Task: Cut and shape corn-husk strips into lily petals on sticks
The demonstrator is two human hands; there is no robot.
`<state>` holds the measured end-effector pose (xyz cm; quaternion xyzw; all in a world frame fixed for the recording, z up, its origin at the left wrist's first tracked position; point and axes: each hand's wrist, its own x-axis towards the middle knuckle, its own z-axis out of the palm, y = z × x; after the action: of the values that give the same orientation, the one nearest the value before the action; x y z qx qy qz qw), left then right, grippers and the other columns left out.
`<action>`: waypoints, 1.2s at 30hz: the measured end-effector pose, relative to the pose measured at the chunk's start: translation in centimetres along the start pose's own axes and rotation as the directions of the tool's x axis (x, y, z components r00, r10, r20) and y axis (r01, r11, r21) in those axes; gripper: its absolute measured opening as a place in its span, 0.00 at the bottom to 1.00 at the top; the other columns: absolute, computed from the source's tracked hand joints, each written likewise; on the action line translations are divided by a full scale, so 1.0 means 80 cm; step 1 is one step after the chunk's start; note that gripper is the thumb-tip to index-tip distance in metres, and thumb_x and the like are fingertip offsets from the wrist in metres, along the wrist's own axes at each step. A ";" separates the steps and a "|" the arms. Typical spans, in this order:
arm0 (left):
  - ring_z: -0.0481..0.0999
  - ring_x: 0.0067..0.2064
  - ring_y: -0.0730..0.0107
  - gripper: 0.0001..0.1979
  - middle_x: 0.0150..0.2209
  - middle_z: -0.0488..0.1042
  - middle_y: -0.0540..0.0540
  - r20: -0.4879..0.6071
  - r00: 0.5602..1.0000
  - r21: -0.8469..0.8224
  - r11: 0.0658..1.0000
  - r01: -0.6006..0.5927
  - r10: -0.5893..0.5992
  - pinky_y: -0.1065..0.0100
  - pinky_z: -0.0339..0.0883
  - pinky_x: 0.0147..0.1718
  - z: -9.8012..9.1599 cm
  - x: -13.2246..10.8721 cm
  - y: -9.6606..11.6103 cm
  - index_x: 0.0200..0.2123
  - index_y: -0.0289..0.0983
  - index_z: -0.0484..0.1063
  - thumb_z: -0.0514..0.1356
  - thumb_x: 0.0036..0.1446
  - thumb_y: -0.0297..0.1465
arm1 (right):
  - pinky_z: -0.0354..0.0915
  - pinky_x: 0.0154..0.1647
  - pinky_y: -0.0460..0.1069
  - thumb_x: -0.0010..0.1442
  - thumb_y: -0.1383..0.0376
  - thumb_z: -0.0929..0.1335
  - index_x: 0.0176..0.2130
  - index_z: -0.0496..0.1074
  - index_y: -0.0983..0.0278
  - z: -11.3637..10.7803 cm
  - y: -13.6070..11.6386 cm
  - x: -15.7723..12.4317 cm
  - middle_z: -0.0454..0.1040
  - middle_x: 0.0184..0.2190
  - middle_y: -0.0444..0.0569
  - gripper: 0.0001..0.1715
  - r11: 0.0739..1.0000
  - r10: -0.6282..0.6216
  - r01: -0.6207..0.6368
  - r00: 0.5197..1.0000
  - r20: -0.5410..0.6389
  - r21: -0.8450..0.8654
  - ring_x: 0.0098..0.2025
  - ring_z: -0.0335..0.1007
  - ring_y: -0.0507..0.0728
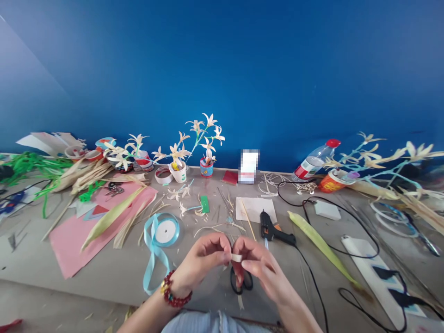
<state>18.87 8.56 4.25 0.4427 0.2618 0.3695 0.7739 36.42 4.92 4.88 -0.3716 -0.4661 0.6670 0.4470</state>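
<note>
Low in the middle of the view, my left hand and my right hand meet over the table. A small pale strip is stretched between them, with each end pinched by fingers and thumb. Black-handled scissors lie below the hands, partly hidden by fingers. A black glue gun rests just right of my right hand, beside a white sheet with a thin stick across it. To the left is a roll of light blue ribbon with a loose tail.
Pink paper with husks lies left. Cups with pale flowers, such as a white cup, line the back. At right are a tilted bottle, an orange cup, a green husk, black cables and a white power strip.
</note>
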 end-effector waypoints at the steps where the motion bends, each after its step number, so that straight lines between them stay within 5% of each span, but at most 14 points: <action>1: 0.67 0.29 0.73 0.12 0.26 0.69 0.49 0.004 1.000 0.001 1.000 0.003 -0.003 0.71 0.60 0.33 0.000 0.000 0.000 0.27 0.34 0.71 0.68 0.53 0.36 | 0.66 0.25 0.46 0.57 0.56 0.70 0.31 0.69 0.64 0.000 -0.001 0.000 0.69 0.22 0.43 0.13 1.000 0.005 -0.005 1.000 0.004 -0.015 0.22 0.66 0.51; 10: 0.65 0.28 0.75 0.10 0.25 0.68 0.50 0.006 1.000 -0.036 0.999 0.012 -0.012 0.73 0.58 0.30 -0.004 0.000 -0.005 0.27 0.33 0.73 0.68 0.52 0.33 | 0.59 0.19 0.44 0.56 0.58 0.70 0.26 0.66 0.63 0.007 0.004 0.007 0.67 0.16 0.39 0.14 0.999 0.026 -0.030 0.994 -0.102 -0.040 0.16 0.59 0.48; 17: 0.67 0.26 0.75 0.09 0.24 0.70 0.50 0.037 0.999 -0.345 0.938 0.037 -0.026 0.72 0.60 0.29 0.005 0.004 -0.022 0.26 0.32 0.73 0.70 0.49 0.29 | 0.65 0.17 0.44 0.53 0.62 0.71 0.25 0.65 0.62 0.007 0.019 0.005 0.68 0.13 0.38 0.12 0.981 0.021 -0.004 0.996 -0.085 0.194 0.12 0.55 0.46; 24: 0.64 0.25 0.74 0.10 0.20 0.66 0.50 0.077 0.997 -0.500 0.866 0.025 0.015 0.70 0.58 0.32 0.006 0.008 -0.031 0.23 0.33 0.70 0.66 0.51 0.29 | 0.62 0.13 0.42 0.53 0.65 0.68 0.26 0.65 0.62 -0.011 0.018 0.003 0.65 0.13 0.38 0.08 0.860 -0.021 0.034 0.999 -0.032 0.508 0.11 0.51 0.46; 31: 0.67 0.26 0.73 0.06 0.23 0.71 0.49 0.047 0.999 -0.358 0.934 0.010 0.008 0.70 0.59 0.31 0.002 0.010 -0.027 0.27 0.32 0.73 0.67 0.52 0.28 | 0.63 0.19 0.42 0.58 0.58 0.71 0.31 0.69 0.65 0.003 -0.003 0.001 0.72 0.22 0.43 0.13 1.000 0.015 -0.016 0.997 -0.074 -0.017 0.18 0.62 0.47; 36: 0.65 0.27 0.74 0.06 0.24 0.69 0.49 0.037 0.999 -0.360 0.933 0.003 0.012 0.71 0.58 0.31 0.003 0.009 -0.025 0.26 0.32 0.73 0.68 0.51 0.27 | 0.52 0.12 0.39 0.55 0.61 0.71 0.26 0.66 0.64 0.003 0.006 0.004 0.65 0.12 0.36 0.13 0.997 0.071 -0.072 0.994 -0.087 -0.002 0.10 0.54 0.45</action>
<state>20.16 8.36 2.55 0.3013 0.1737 0.4043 0.8459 36.01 5.05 4.45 -0.4179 -0.4340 0.6646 0.4419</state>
